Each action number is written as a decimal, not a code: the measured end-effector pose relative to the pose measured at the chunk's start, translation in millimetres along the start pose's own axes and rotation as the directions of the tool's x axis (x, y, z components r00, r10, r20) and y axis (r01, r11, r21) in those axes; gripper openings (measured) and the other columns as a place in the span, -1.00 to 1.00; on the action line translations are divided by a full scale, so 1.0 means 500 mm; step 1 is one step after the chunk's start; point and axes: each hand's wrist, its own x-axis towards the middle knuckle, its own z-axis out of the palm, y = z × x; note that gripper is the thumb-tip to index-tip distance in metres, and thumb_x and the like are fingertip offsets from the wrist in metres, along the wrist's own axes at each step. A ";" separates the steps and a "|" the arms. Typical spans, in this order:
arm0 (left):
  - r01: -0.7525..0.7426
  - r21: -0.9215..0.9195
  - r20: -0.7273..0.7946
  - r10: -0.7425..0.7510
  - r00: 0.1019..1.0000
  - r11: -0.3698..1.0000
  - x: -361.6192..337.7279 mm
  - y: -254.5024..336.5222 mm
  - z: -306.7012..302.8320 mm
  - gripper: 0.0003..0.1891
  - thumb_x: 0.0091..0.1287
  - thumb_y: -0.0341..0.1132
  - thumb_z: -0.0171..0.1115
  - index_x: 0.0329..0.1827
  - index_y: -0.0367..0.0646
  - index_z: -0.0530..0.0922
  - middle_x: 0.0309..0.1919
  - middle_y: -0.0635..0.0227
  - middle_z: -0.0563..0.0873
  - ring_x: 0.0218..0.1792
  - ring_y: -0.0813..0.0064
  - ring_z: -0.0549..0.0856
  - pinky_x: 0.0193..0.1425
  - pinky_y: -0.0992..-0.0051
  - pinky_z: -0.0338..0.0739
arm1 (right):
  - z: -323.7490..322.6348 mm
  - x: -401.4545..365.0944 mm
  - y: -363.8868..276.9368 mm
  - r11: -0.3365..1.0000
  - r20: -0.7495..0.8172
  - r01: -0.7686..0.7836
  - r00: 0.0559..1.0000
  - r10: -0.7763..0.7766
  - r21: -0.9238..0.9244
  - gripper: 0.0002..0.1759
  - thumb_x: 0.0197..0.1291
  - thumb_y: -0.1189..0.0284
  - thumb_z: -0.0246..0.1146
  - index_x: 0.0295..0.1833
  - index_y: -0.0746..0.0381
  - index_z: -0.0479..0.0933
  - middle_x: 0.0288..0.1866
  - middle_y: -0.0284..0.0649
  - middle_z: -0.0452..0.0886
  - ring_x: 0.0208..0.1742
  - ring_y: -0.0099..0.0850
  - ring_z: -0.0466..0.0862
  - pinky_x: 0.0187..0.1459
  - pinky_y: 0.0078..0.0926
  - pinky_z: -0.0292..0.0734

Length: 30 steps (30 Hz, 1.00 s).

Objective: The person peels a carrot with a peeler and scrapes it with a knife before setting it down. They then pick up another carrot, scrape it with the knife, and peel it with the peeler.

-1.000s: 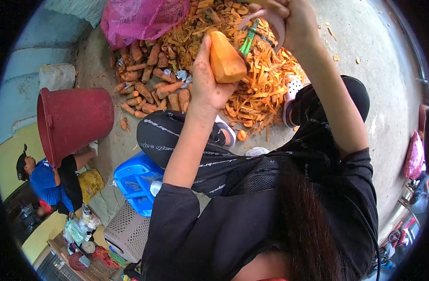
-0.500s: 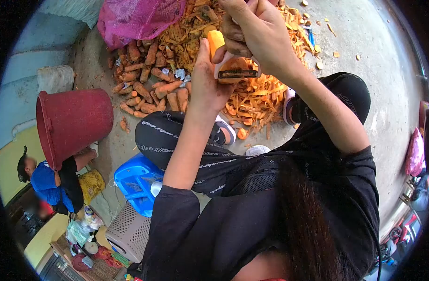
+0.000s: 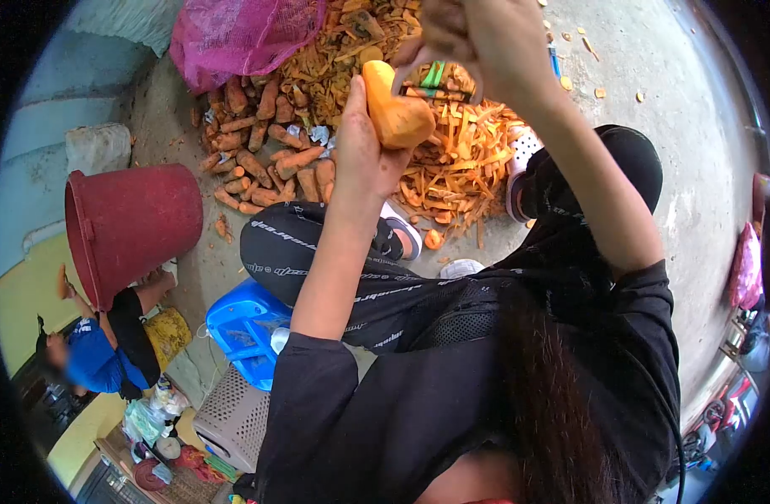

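Observation:
My left hand [image 3: 364,151] is wrapped round a peeled orange carrot [image 3: 398,113], whose thick end faces me. Just right of it, a peeler [image 3: 442,91] with a wide blade is gripped in my right hand [image 3: 486,42], which is partly blurred; the blade is apart from the carrot. Beneath my hands lies a heap of orange peelings [image 3: 460,172]. Unpeeled, soil-marked carrots [image 3: 263,160] are piled on the floor left of my left hand.
A pink mesh sack [image 3: 242,42] lies at the upper left. At left are a dark red bucket [image 3: 141,227] and a person in blue [image 3: 104,361]. A blue plastic container [image 3: 246,328] stands beside my knee. Carrot ends are scattered on the right floor.
My right hand and the peeler have moved up and right, away from the carrot, uncovering more of it. The person at left has shifted and raised an arm.

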 end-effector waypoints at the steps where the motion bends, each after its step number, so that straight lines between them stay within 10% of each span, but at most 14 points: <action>1: 0.037 -0.001 -0.024 -0.037 0.999 0.999 -0.006 0.005 0.020 -0.62 0.52 -0.06 -0.27 0.11 -0.11 0.42 -0.14 0.30 0.62 -0.21 0.40 0.65 -0.06 0.29 0.60 | 0.015 -0.003 0.004 0.995 -0.029 -0.071 0.997 0.073 0.064 -0.75 0.43 0.23 0.01 -0.29 0.08 0.19 -0.65 -0.48 0.20 -0.73 -0.69 0.19 -0.73 -0.70 0.14; 12: 0.020 -0.111 0.185 0.001 0.983 0.994 -0.012 0.004 0.003 -0.76 0.49 -0.15 -0.13 0.01 -0.03 0.45 -0.15 0.39 0.63 -0.17 0.40 0.66 -0.06 0.33 0.61 | 0.020 -0.014 0.042 0.965 -0.030 -0.252 0.967 0.255 0.074 -0.76 0.43 0.23 0.01 -0.26 0.10 0.19 -0.60 -0.48 0.20 -0.69 -0.70 0.19 -0.69 -0.72 0.13; 18: -0.024 -0.036 0.133 0.029 0.991 0.999 0.002 0.028 0.016 -0.75 0.49 -0.16 -0.12 0.11 0.02 0.41 -0.15 0.34 0.63 -0.16 0.43 0.66 -0.09 0.34 0.62 | 0.021 0.019 0.047 0.990 -0.020 -0.041 0.999 0.044 0.137 -0.77 0.43 0.25 0.02 -0.27 0.09 0.20 -0.60 -0.50 0.22 -0.70 -0.71 0.19 -0.70 -0.73 0.12; 23: 0.020 0.206 0.103 -0.042 0.994 0.978 -0.013 0.003 0.016 -0.57 0.50 -0.08 -0.16 0.16 -0.25 0.43 -0.23 0.29 0.64 -0.27 0.46 0.65 -0.19 0.40 0.63 | 0.007 0.037 0.026 0.967 -0.113 0.105 0.985 -0.134 -0.231 -0.78 0.44 0.27 -0.06 -0.26 0.14 0.27 -0.61 -0.42 0.32 -0.71 -0.61 0.32 -0.69 -0.70 0.35; 28: 0.040 0.009 -0.031 -0.039 0.999 0.999 -0.002 0.014 -0.004 -0.60 0.46 -0.10 -0.07 0.06 -0.31 0.43 -0.20 0.20 0.59 -0.18 0.34 0.62 -0.02 0.30 0.59 | -0.100 0.093 -0.076 0.916 -0.260 0.332 0.926 -0.272 0.225 -0.77 0.41 0.25 0.01 -0.15 0.21 0.33 -0.67 -0.48 0.34 -0.70 -0.64 0.40 -0.60 -0.52 0.57; 30: 0.046 -0.021 -0.136 -0.048 0.990 0.999 -0.007 0.025 0.018 -0.62 0.43 -0.10 -0.03 0.00 -0.29 0.44 -0.22 0.18 0.58 -0.18 0.29 0.62 0.00 0.22 0.58 | -0.098 0.076 -0.078 0.924 -0.171 0.377 0.916 -0.363 0.063 -0.79 0.40 0.25 0.04 -0.18 0.17 0.31 -0.68 -0.53 0.32 -0.72 -0.68 0.35 -0.63 -0.59 0.51</action>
